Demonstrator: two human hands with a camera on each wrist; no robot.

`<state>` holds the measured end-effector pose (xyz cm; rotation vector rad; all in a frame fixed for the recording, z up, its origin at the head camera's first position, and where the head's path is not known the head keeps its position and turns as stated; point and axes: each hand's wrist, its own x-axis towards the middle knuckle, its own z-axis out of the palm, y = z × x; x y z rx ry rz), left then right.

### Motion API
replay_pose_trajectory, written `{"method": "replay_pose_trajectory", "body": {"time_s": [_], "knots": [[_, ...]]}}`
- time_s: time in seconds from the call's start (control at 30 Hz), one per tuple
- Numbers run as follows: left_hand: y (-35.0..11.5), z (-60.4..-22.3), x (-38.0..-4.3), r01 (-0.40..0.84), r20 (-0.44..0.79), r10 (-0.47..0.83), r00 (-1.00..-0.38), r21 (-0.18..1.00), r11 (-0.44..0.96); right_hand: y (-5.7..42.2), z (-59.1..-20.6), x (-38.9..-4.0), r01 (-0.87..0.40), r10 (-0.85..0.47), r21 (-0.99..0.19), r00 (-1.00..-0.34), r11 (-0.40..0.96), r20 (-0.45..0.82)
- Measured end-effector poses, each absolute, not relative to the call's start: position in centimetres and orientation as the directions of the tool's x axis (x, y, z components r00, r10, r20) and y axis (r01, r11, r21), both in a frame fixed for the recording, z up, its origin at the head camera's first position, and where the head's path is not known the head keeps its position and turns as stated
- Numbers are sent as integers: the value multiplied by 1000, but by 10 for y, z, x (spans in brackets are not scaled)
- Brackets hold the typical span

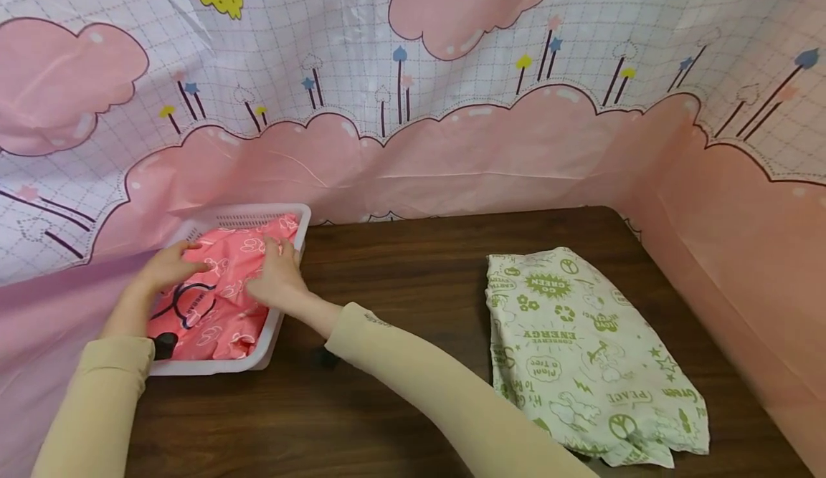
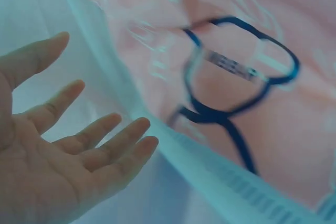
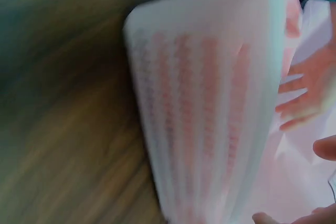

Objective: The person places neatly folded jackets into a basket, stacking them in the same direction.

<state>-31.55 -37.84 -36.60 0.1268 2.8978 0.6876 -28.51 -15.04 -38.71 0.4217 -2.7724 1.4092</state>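
Note:
A pink plastic packaging bag (image 1: 222, 266) with white prints and a dark blue outline drawing lies in a white plastic basket (image 1: 264, 209), filling most of it. My left hand (image 1: 169, 269) is over the basket's left side, fingers spread and pointing inward; the left wrist view has its palm turned up beside the rim, holding nothing. Over the basket's right side, my right hand (image 1: 279, 281) has its fingers extended above the bag's edge. In the right wrist view only its thumb (image 3: 326, 148) and a fingertip show, beside the basket's slotted wall (image 3: 194, 114).
A pale bag with green prints (image 1: 581, 349) lies flat on the right of the dark wooden table (image 1: 400, 277). Pink and white patterned cloth (image 1: 490, 148) hangs behind the table and along its right side. Lilac cloth (image 1: 51, 335) runs along the left.

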Motion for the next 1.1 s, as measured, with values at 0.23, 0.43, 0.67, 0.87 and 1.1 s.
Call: {"method": "replay_pose_trajectory", "body": {"time_s": [0.23, 0.43, 0.67, 0.87, 1.1], "knots": [[-337, -345, -307, 147, -106, 217, -970, 451, 880, -101, -387, -294, -297, -313, -755, -941, 584, 128], [-288, -324, -295, 220, -34, 277, -960, 519, 826, -50, -376, -297, -329, -387, -800, -913, 501, 133], [-225, -315, -271, 276, 65, 310, -949, 648, 710, 27, -361, -290, -377, -426, -809, -887, 452, 176], [-179, -330, -260, 281, 103, 316, -943, 756, 592, 86, -361, -277, -367, -405, -811, -897, 455, 178], [-128, -366, -253, 255, 122, 294, -948, 843, 474, 164, -369, -258, -392, -425, -832, -880, 393, 213]]}}
